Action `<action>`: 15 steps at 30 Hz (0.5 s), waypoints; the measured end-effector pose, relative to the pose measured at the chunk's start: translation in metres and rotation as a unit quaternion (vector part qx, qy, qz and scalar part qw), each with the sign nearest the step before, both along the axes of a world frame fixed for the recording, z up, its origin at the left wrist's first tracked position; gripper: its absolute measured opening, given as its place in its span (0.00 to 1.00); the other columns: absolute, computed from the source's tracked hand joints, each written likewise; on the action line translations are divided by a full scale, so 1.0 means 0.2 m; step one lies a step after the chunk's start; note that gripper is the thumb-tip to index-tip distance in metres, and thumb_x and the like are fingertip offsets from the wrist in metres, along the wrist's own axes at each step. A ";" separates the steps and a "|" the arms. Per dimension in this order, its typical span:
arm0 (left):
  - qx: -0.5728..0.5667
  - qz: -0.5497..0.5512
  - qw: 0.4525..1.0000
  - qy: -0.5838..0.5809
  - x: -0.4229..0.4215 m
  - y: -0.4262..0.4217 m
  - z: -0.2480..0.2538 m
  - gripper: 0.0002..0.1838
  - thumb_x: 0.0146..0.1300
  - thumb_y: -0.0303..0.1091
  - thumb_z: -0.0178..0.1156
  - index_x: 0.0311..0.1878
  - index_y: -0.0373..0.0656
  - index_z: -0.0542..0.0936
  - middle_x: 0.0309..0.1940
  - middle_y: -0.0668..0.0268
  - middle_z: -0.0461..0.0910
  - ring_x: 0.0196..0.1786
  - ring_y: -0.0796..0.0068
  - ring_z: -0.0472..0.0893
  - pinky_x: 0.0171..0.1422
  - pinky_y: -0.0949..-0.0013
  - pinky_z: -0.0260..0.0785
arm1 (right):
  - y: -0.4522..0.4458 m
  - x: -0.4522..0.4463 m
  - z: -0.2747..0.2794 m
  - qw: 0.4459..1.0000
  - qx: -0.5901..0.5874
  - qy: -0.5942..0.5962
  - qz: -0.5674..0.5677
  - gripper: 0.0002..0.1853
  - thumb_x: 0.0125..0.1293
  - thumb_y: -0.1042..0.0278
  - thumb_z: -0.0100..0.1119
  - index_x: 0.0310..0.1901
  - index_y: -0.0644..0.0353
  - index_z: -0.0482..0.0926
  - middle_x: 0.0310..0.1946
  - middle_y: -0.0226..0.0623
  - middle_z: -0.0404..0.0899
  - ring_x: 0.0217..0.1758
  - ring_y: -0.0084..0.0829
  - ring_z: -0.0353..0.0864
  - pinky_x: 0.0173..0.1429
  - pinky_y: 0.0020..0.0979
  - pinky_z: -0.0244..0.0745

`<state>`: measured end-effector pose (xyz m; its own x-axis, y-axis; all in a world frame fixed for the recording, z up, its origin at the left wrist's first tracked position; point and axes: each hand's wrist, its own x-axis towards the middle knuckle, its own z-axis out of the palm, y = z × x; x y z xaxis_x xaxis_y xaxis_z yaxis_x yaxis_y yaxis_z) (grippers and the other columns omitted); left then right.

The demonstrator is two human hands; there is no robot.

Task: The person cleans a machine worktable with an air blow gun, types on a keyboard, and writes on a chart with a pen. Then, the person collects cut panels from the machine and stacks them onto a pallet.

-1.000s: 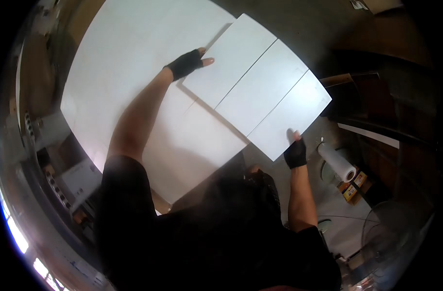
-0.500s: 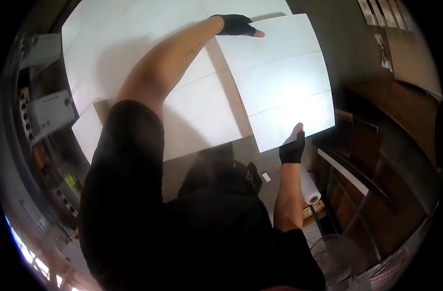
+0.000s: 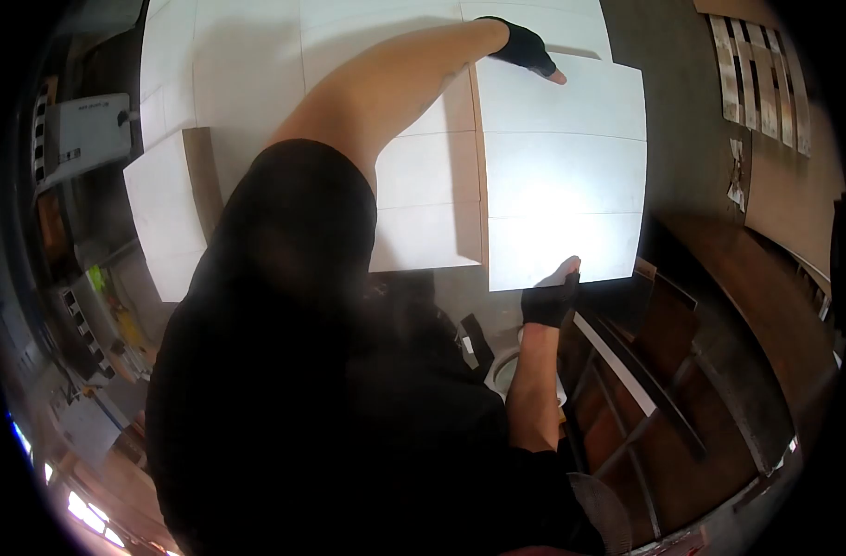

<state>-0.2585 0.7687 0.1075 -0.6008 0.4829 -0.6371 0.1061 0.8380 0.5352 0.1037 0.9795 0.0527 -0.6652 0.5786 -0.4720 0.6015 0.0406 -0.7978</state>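
Note:
A large white panel (image 3: 566,176) with two thin crosswise lines lies at the right, its left edge raised above the other white surface (image 3: 427,167). Stretched across, my left hand (image 3: 527,48) in a black fingerless glove grips the panel's far edge, thumb on top. My right hand (image 3: 554,295), gloved the same way, holds the near edge with its thumb over the top face. The fingers of both hands are hidden beneath or behind the panel. A separate white piece (image 3: 168,204) with a brown side sits at the left.
Slatted wood (image 3: 756,83) lies on the floor at the far right. Dark brown boards and a white strip (image 3: 617,361) stand near my right arm. A fan-like round guard (image 3: 601,510) shows at the bottom. Pale equipment (image 3: 94,130) stands along the left.
The white panel has turned slightly and now sits squarer to the surface beneath. Both hands stay on its far and near edges. My view has shifted, showing more of the left piece.

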 end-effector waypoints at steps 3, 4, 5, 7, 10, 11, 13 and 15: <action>0.009 -0.006 1.000 -0.020 -0.01 0.01 0.00 0.47 0.53 0.73 0.57 0.67 0.47 0.73 0.71 0.58 0.66 0.74 0.56 0.62 0.76 0.52 0.50 | 0.01 0.01 -0.05 0.998 -0.054 0.011 -0.035 0.29 0.79 0.49 0.33 0.63 0.71 0.66 0.62 0.45 0.68 0.61 0.36 0.69 0.68 0.33 0.65; 0.010 -0.013 0.999 -0.027 -0.03 0.01 -0.01 0.47 0.52 0.73 0.57 0.68 0.47 0.73 0.71 0.59 0.66 0.74 0.56 0.61 0.76 0.52 0.50 | 0.05 0.04 -0.11 0.997 -0.073 0.020 -0.028 0.30 0.79 0.48 0.34 0.64 0.70 0.65 0.63 0.45 0.67 0.62 0.36 0.69 0.69 0.34 0.64; 0.007 -0.010 1.000 -0.021 -0.03 0.02 -0.02 0.47 0.52 0.72 0.58 0.67 0.47 0.73 0.71 0.59 0.66 0.74 0.56 0.61 0.76 0.52 0.49 | 0.05 0.04 -0.09 0.992 -0.112 0.035 -0.041 0.29 0.79 0.48 0.34 0.64 0.69 0.65 0.63 0.44 0.67 0.62 0.35 0.69 0.69 0.34 0.65; 0.003 -0.004 1.000 -0.011 -0.04 0.03 -0.04 0.46 0.52 0.72 0.58 0.67 0.48 0.74 0.71 0.60 0.67 0.74 0.56 0.61 0.77 0.52 0.48 | 0.05 0.03 -0.07 0.972 -0.209 0.066 -0.087 0.27 0.79 0.50 0.34 0.63 0.68 0.66 0.62 0.43 0.69 0.61 0.34 0.70 0.67 0.34 0.67; 0.039 -0.032 0.999 -0.005 -0.05 0.04 -0.08 0.51 0.53 0.77 0.54 0.65 0.38 0.73 0.70 0.51 0.66 0.72 0.52 0.64 0.75 0.53 0.52 | -0.03 -0.04 0.06 0.946 -0.267 0.060 -0.173 0.26 0.79 0.49 0.35 0.64 0.64 0.66 0.61 0.40 0.69 0.60 0.34 0.70 0.68 0.36 0.67; 0.040 -0.025 0.999 -0.004 -0.05 0.03 -0.06 0.52 0.53 0.77 0.54 0.66 0.38 0.73 0.70 0.51 0.66 0.72 0.52 0.64 0.75 0.53 0.53 | -0.05 -0.05 0.10 0.941 -0.268 0.050 -0.199 0.27 0.78 0.48 0.36 0.64 0.63 0.65 0.61 0.38 0.69 0.60 0.34 0.70 0.69 0.37 0.66; 0.044 -0.016 0.999 0.001 -0.06 0.03 -0.05 0.52 0.53 0.77 0.54 0.66 0.37 0.72 0.70 0.51 0.65 0.73 0.53 0.64 0.75 0.54 0.53 | 0.03 0.02 0.04 0.900 -0.374 0.087 -0.208 0.28 0.78 0.45 0.36 0.66 0.59 0.64 0.62 0.36 0.69 0.61 0.34 0.70 0.70 0.38 0.63; 0.009 -0.021 0.999 0.038 -0.10 0.03 -0.07 0.54 0.52 0.78 0.55 0.68 0.37 0.70 0.71 0.51 0.65 0.73 0.53 0.64 0.76 0.56 0.53 | 0.15 0.09 -0.05 0.893 -0.399 0.086 -0.188 0.29 0.77 0.42 0.35 0.68 0.56 0.64 0.62 0.34 0.69 0.62 0.34 0.70 0.71 0.38 0.62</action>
<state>-0.2788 0.7739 0.0940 -0.6269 0.5196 -0.5805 0.1818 0.8221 0.5395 0.1214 1.0100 0.0436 -0.5963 0.3014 -0.7441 0.3189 -0.7617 -0.5641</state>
